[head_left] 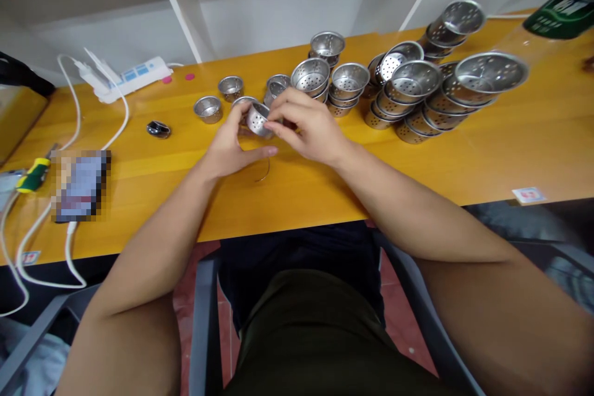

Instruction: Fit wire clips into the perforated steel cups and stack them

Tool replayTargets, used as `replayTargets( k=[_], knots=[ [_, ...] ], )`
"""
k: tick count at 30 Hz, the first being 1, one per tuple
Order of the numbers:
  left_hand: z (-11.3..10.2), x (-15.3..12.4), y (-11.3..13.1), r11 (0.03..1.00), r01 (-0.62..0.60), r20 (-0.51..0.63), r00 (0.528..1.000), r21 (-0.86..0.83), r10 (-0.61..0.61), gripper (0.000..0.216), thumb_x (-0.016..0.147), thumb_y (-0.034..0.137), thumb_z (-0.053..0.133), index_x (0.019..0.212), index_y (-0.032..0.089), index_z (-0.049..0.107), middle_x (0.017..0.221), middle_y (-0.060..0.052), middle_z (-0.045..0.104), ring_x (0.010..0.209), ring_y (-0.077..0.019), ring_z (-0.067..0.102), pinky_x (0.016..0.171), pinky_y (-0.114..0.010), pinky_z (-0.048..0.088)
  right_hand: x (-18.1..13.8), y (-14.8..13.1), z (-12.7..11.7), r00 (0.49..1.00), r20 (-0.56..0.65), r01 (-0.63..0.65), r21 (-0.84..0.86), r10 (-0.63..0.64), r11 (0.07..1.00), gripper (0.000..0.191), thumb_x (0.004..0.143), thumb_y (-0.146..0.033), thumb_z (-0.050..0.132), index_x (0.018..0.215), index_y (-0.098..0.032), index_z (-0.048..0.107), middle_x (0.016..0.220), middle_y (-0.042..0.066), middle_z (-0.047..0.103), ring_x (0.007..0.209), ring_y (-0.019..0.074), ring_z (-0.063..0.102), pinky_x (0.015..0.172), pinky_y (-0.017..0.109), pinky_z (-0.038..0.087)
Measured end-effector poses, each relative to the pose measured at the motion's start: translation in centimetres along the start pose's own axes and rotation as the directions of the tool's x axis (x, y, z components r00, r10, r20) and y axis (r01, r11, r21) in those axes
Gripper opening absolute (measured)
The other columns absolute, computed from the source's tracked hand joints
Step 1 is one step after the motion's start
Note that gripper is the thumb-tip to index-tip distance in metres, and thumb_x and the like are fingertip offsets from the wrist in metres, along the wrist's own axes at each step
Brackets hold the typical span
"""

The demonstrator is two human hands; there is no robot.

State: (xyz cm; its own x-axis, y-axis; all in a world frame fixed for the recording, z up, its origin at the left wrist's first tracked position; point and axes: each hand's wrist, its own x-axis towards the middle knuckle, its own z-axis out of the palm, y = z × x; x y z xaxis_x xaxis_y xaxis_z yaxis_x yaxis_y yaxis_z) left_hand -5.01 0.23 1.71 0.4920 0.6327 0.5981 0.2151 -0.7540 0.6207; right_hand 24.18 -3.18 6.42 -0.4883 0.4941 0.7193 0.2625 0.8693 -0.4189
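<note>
A small perforated metal cup [258,120] is tilted above the table between my two hands. My left hand [229,145] curls round its left side, fingers at the rim and thumb stretched out below. From the right, my right hand [309,127] pinches the cup's edge between thumb and fingers. Under my left thumb a thin curved wire [263,174] shows; whether it touches the hand I cannot tell. Two more small cups, one near [208,109] and one farther back [231,88], stand to the left. Another cup is partly hidden behind my left fingers.
Stacks of perforated cups [413,83] fill the right of the wooden table [325,192], near a green-labelled bottle [563,9]. On the left are a power strip [134,79], white cables, a small black object [158,130], a phone [82,185] and a screwdriver [34,174].
</note>
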Motion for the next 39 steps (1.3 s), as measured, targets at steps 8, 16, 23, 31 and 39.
replayTargets(
  k=[8, 16, 23, 31, 39],
  knots=[
    [-1.1, 0.5, -4.7, 0.999, -0.021, -0.285, 0.958, 0.037, 0.031, 0.125, 0.077, 0.105, 0.113, 0.167, 0.037, 0.059, 0.159, -0.011, 0.077, 0.155, -0.0437, 0.082, 0.142, -0.071, 0.069, -0.2, -0.2, -0.5, 0.994, 0.077, -0.092, 0.263, 0.074, 0.96, 0.018, 0.128, -0.038, 0.076, 0.126, -0.022, 0.084, 0.118, 0.008, 0.082, 0.095, 0.0208, 0.074, 0.086, 0.035, 0.063],
    [-0.1, 0.9, -3.6, 0.994, -0.058, -0.29, 0.953, 0.093, 0.083, 0.133, 0.067, 0.107, 0.116, 0.167, 0.035, 0.066, 0.162, -0.013, 0.079, 0.161, -0.0502, 0.08, 0.149, -0.075, 0.062, 1.7, -6.4, 0.2, 0.566, 0.737, -0.151, -0.349, 0.37, 0.925, 0.018, 0.117, -0.002, 0.076, 0.114, -0.013, 0.09, 0.122, 0.014, 0.089, 0.102, 0.0241, 0.076, 0.083, 0.036, 0.045],
    [0.1, 0.7, -4.7, 0.995, -0.054, -0.308, 0.948, 0.08, 0.077, 0.128, 0.075, 0.109, 0.111, 0.169, 0.036, 0.066, 0.161, -0.012, 0.079, 0.162, -0.0482, 0.08, 0.146, -0.072, 0.064, 1.2, -7.3, 3.0, 0.662, 0.722, 0.116, -0.364, 0.201, 0.924, 0.034, 0.133, -0.015, 0.066, 0.162, -0.012, 0.083, 0.16, 0.022, 0.083, 0.117, 0.03, 0.079, 0.08, 0.039, 0.038],
    [-0.3, 0.4, -2.3, 0.995, 0.009, -0.316, 0.949, 0.1, 0.023, 0.114, 0.08, 0.099, 0.116, 0.163, 0.038, 0.066, 0.159, -0.009, 0.081, 0.147, -0.0393, 0.083, 0.131, -0.069, 0.071, 2.7, -8.2, 0.4, 0.513, 0.759, 0.023, -0.478, 0.4, 0.878, 0.029, 0.134, -0.014, 0.064, 0.14, -0.014, 0.093, 0.145, 0.019, 0.091, 0.121, 0.0316, 0.084, 0.08, 0.04, 0.041],
    [0.7, 1.1, -0.9, 0.99, 0.04, -0.509, 0.86, 0.134, 0.035, 0.111, 0.066, 0.101, 0.118, 0.14, 0.033, 0.072, 0.132, -0.007, 0.086, 0.122, -0.0378, 0.087, 0.116, -0.069, 0.074, 3.8, -10.4, -1.3, 0.328, 0.778, -0.012, -0.564, 0.537, 0.825, 0.029, 0.126, -0.01, 0.072, 0.143, -0.013, 0.095, 0.142, 0.02, 0.095, 0.121, 0.0352, 0.09, 0.076, 0.04, 0.043]
  ],
)
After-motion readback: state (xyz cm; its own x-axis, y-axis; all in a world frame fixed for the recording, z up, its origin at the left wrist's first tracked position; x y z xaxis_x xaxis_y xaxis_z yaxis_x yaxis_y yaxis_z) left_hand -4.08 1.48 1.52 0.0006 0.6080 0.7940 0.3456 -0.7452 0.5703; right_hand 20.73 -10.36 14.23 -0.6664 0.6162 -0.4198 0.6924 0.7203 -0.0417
